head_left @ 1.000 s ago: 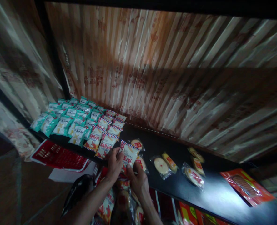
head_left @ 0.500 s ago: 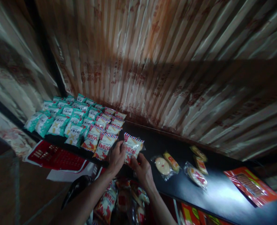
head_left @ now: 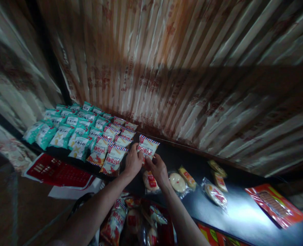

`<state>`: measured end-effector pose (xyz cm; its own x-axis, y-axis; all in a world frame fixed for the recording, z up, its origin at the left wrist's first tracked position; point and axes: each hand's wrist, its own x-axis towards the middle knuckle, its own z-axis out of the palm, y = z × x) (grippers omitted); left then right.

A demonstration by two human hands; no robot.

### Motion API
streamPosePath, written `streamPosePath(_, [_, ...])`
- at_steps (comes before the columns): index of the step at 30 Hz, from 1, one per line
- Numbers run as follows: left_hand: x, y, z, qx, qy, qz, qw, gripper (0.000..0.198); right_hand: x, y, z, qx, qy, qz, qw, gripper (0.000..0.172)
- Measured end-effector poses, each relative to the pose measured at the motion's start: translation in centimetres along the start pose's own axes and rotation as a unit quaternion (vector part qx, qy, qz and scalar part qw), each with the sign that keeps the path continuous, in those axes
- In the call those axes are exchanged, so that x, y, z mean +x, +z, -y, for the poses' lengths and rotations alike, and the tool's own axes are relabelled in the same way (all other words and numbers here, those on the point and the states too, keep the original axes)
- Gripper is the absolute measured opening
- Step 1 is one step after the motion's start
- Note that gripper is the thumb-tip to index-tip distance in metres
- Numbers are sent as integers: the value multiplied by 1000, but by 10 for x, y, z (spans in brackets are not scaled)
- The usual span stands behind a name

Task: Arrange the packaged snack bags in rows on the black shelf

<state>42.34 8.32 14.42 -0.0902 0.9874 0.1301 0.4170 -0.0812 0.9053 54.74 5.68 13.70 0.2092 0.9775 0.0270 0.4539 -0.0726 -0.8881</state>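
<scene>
A white snack bag with a red-and-blue striped top edge (head_left: 148, 145) is held between both hands over the black shelf (head_left: 164, 143). My left hand (head_left: 134, 160) grips its left side, and my right hand (head_left: 157, 167) pinches its lower right part. Left of the hands lie rows of similar striped bags (head_left: 113, 160), and beyond them several teal snack bags (head_left: 79, 147). Just below my right hand rests a wrapped item with a red label (head_left: 150, 181), partly covered by the hand.
To the right on the shelf lie a round pale pastry (head_left: 177, 182), a yellow packet (head_left: 187, 177), another wrapped pastry (head_left: 215, 194) and a large orange pack (head_left: 276, 203). Mixed packets (head_left: 117, 218) fill the space below the shelf edge. A wrapped, ridged wall (head_left: 151, 68) stands behind.
Both hands have moved the striped bag away from me, toward the back of the shelf. The red-labelled wrapped item beneath has come into view.
</scene>
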Motion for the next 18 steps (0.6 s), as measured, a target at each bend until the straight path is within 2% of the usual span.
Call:
streamPosePath(5, [17, 12, 0, 84, 33, 9, 996, 37, 33, -3, -5, -76, 4, -26, 997, 40])
streamPosePath(11, [23, 30, 9, 173, 110, 0, 979, 47, 77, -4, -11, -124, 27, -45, 991, 36])
streamPosePath(18, [33, 42, 12, 222, 86, 41, 970, 49, 110, 4, -24, -180, 54, -35, 981, 35])
